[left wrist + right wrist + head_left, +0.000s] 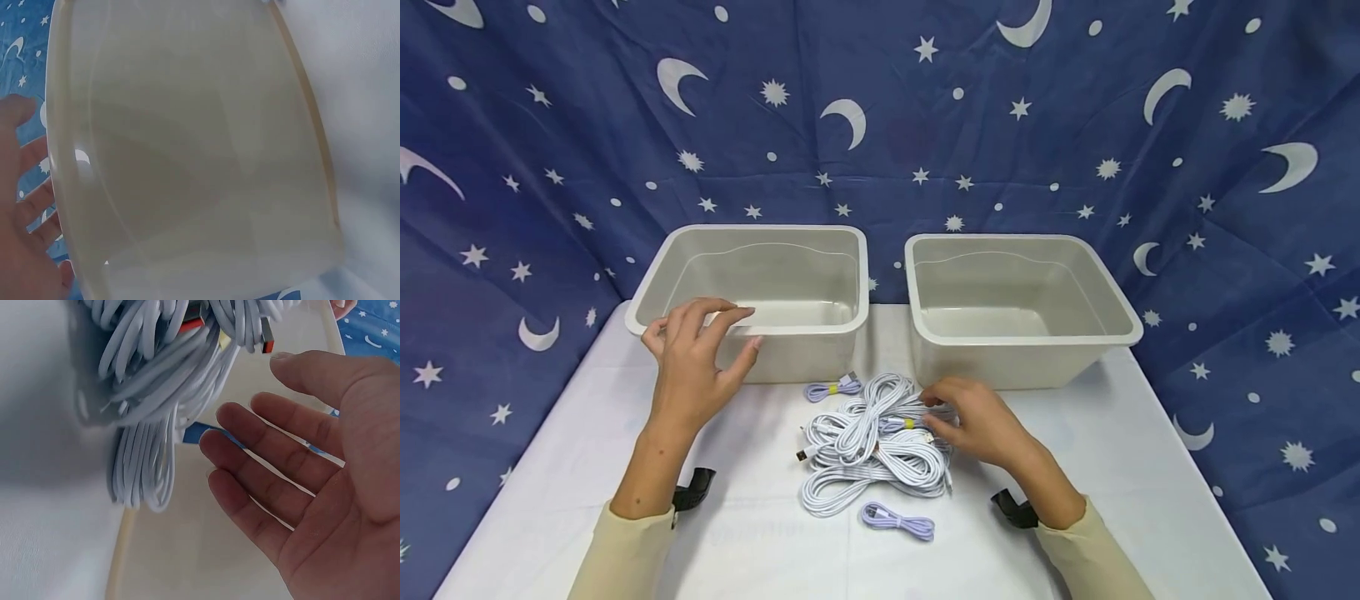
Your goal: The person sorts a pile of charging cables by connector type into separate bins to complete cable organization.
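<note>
Over the front rim of the left beige bin (pixel 805 354) hovers my left hand (pixel 692 362), thumb and fingers apart with nothing between them. At the right side of a heap of bundled white cables (pixel 880 467) is my right hand (pixel 985 423). Its fingers look loosely bent and hold nothing in the right wrist view, with a gap to the cables (pixel 162 375). A lilac cable (pixel 895 424) with a yellow tie lies among the white ones. Another lilac cable (pixel 832 389) sits behind the heap, and a third lilac bundle (pixel 898 522) lies in front.
To the right stands a second beige bin (pixel 1022 362); no contents show in either bin. Both rest at the back of a table with a white cloth (pixel 760 533). Behind them hangs a blue curtain (pixel 895 142) with moons and stars.
</note>
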A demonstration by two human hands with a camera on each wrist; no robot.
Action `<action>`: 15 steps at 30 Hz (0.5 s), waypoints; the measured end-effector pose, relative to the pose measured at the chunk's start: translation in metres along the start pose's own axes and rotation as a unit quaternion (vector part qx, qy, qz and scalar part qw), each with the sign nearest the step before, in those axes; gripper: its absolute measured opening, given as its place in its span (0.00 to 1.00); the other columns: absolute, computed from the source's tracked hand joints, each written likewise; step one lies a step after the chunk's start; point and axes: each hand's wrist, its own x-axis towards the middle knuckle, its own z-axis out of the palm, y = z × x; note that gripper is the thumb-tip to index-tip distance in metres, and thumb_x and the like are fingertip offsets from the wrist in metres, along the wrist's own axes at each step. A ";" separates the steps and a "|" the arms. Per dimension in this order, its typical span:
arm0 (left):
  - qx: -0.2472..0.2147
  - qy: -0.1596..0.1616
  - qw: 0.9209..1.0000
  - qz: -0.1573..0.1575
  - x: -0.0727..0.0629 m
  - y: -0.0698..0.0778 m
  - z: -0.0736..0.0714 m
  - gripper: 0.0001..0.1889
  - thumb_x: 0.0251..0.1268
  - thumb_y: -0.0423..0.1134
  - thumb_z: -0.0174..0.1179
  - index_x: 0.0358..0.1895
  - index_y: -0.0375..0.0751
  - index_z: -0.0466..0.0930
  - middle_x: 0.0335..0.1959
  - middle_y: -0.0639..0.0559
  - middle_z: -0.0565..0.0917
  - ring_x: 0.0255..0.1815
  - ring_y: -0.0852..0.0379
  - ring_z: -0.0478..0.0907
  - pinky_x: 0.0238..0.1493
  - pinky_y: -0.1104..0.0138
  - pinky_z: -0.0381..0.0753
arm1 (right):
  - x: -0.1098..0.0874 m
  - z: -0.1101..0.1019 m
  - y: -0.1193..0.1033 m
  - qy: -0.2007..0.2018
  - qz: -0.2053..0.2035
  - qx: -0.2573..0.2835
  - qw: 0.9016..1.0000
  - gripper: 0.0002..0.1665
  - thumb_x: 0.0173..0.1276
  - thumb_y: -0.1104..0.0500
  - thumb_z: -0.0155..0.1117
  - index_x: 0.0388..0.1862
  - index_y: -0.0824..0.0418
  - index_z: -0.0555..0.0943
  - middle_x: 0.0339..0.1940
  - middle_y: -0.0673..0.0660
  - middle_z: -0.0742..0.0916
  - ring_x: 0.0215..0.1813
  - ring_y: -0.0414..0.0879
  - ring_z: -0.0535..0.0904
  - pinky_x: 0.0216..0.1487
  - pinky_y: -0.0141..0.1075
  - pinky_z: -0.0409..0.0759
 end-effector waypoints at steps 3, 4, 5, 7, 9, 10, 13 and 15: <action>-0.005 0.002 1.000 -0.010 -0.001 -0.002 0.001 0.18 0.67 0.50 0.70 0.55 0.47 0.89 0.53 0.43 0.82 0.60 0.38 0.72 0.60 0.33 0.51 | 0.004 0.002 -0.001 -0.004 -0.009 0.008 1.000 0.14 0.66 0.59 0.77 0.48 0.62 0.88 0.43 0.52 0.91 0.47 0.46 0.88 0.51 0.45 0.86; -0.007 0.006 1.000 -0.011 -0.001 -0.002 0.002 0.18 0.66 0.49 0.71 0.55 0.46 0.89 0.52 0.43 0.82 0.59 0.38 0.72 0.59 0.33 0.51 | 0.005 0.004 -0.002 -0.007 -0.011 0.012 1.000 0.14 0.66 0.59 0.77 0.48 0.62 0.88 0.43 0.52 0.91 0.47 0.46 0.88 0.51 0.45 0.85; -0.006 0.005 1.000 -0.012 -0.002 -0.003 0.002 0.18 0.66 0.49 0.72 0.54 0.46 0.89 0.50 0.43 0.82 0.58 0.37 0.73 0.59 0.33 0.51 | 0.007 0.004 -0.002 -0.010 -0.014 0.017 1.000 0.14 0.67 0.59 0.77 0.48 0.62 0.88 0.43 0.52 0.91 0.47 0.46 0.87 0.51 0.44 0.85; -0.009 0.007 1.000 -0.014 -0.002 -0.004 0.003 0.17 0.64 0.48 0.73 0.52 0.46 0.89 0.48 0.43 0.83 0.55 0.37 0.74 0.58 0.34 0.52 | 0.009 0.006 -0.003 -0.019 -0.018 0.027 0.999 0.14 0.67 0.59 0.77 0.49 0.62 0.89 0.43 0.52 0.91 0.48 0.46 0.87 0.52 0.44 0.85; -0.008 0.007 1.000 -0.015 -0.003 -0.005 0.003 0.16 0.64 0.48 0.74 0.50 0.45 0.89 0.46 0.44 0.83 0.53 0.37 0.74 0.58 0.34 0.52 | 0.012 0.007 -0.004 -0.028 -0.021 0.037 0.999 0.14 0.67 0.59 0.76 0.49 0.62 0.89 0.44 0.52 0.91 0.48 0.46 0.88 0.53 0.44 0.85; -0.009 0.008 1.000 -0.016 -0.003 -0.006 0.003 0.16 0.63 0.48 0.74 0.49 0.45 0.89 0.45 0.44 0.83 0.53 0.37 0.74 0.58 0.34 0.52 | 0.013 0.008 -0.004 -0.033 -0.022 0.043 0.998 0.14 0.67 0.59 0.76 0.49 0.62 0.89 0.44 0.53 0.91 0.48 0.46 0.88 0.53 0.44 0.85; -0.010 0.010 1.000 -0.017 -0.004 -0.008 0.004 0.15 0.63 0.47 0.75 0.48 0.44 0.89 0.44 0.45 0.83 0.52 0.38 0.75 0.58 0.34 0.53 | 0.017 0.010 -0.005 -0.045 -0.024 0.054 0.997 0.14 0.66 0.60 0.76 0.49 0.63 0.89 0.44 0.54 0.92 0.47 0.47 0.88 0.53 0.44 0.85; -0.013 0.012 1.000 -0.017 -0.004 -0.008 0.004 0.14 0.63 0.47 0.75 0.47 0.44 0.89 0.43 0.45 0.83 0.51 0.39 0.75 0.58 0.35 0.53 | 0.019 0.012 -0.005 -0.054 -0.024 0.061 0.996 0.13 0.66 0.61 0.75 0.49 0.63 0.89 0.42 0.54 0.92 0.46 0.48 0.88 0.52 0.43 0.85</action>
